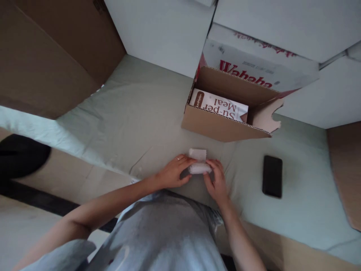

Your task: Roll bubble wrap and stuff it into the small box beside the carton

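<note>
In front of my body lies a small pale bundle (199, 168) that looks like bubble wrap, rolled at the near side with a flat flap stretching away from me on the green cloth. From the left, my left hand (173, 173) holds one end between thumb and fingers. My right hand (216, 180) pinches the opposite end, with the fingers on top and the thumb at the near edge. What is inside the wrap, if anything, is hidden. Just beyond stands an open cardboard box (222, 127) with a white "Su-per Meal" box (218, 106) in it.
A black phone-like slab (272, 177) lies to the right on the green cloth (126, 113). Behind the open box is a "Wahaha" carton (284, 73). Large brown cardboard (53, 64) rises at the left, with more cardboard (345, 169) at the far right.
</note>
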`<state>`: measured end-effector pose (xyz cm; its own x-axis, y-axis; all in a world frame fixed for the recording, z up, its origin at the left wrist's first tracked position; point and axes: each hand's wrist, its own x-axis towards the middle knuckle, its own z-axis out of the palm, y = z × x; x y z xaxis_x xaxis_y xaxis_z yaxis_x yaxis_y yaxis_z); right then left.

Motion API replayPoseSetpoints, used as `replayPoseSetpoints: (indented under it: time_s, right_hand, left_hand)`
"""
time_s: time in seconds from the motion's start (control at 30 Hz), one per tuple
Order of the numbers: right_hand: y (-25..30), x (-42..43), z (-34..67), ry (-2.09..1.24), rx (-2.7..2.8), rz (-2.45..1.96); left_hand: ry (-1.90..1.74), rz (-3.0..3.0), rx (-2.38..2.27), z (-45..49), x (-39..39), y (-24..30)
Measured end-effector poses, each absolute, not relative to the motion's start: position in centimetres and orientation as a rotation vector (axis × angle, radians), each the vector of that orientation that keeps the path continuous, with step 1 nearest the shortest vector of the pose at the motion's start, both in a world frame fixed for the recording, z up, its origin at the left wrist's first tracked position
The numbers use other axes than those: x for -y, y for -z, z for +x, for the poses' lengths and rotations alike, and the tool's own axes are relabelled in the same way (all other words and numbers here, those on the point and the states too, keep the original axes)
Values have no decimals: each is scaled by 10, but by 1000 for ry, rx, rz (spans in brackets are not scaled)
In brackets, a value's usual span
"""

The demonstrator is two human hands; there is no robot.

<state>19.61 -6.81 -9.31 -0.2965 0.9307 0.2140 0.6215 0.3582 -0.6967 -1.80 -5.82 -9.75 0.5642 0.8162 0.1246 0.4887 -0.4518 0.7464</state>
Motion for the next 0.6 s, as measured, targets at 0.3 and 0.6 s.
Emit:
replayPoseSetpoints:
  time_s: [0.3,0.6]
  right_hand:
    - [90,56,185,-395,1957,-1427]
    - [101,41,176,-532,2133,-1432]
  left_hand:
    - [-760,1793,-1459,1,35,95]
    - [-711,1638,-1524,-12,29,73]
